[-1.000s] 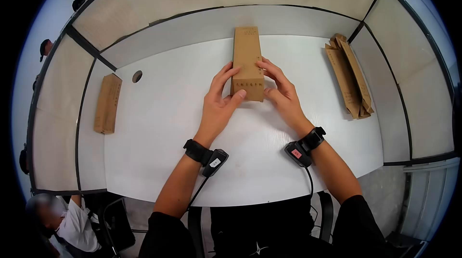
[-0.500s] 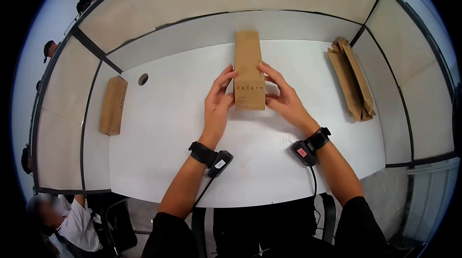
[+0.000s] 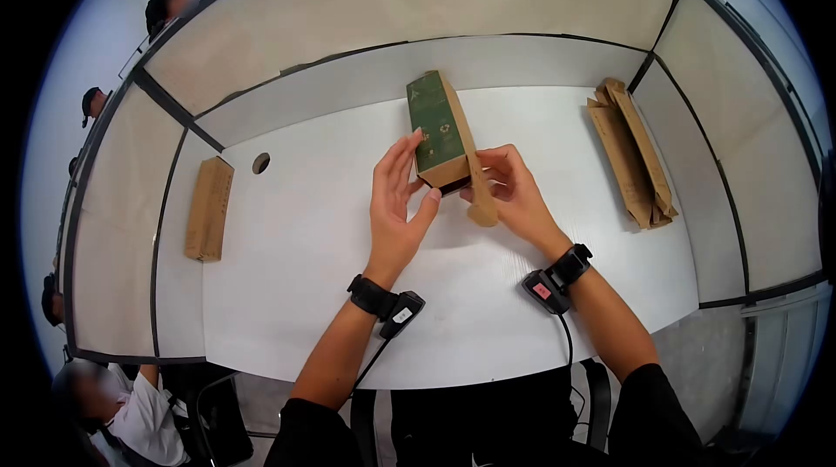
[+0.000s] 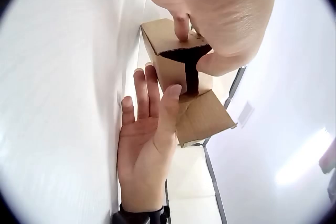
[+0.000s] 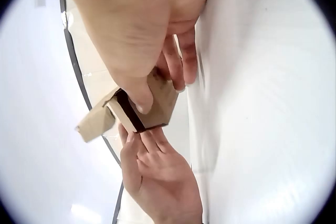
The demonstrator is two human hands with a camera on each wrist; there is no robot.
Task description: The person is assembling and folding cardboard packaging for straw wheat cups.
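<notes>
A long cardboard box [image 3: 440, 119] stands mid-table, its green printed side facing up and left. At its near end a narrow end flap [image 3: 482, 206] hangs out, and the left wrist view shows a dark slit [image 4: 192, 74] there. My left hand [image 3: 397, 206] holds the box from the left, one fingertip on its cardboard face and the thumb at the slit's edge. From the right my right hand [image 3: 521, 199] grips it, the thumb against the end panel [image 5: 157, 106] and the other fingers along the side. What lies inside the box is hidden.
A closed cardboard box [image 3: 209, 210] rests by the left partition. Flattened, folded cardboard [image 3: 634, 158] lies along the right side. A round hole [image 3: 261, 163] pierces the table [image 3: 287, 310] at the back left. Partitions [image 3: 418, 53] enclose the back and sides.
The box has been turned about its length, so the green side now shows instead of the plain brown one. Its end flap has come open near my right hand.
</notes>
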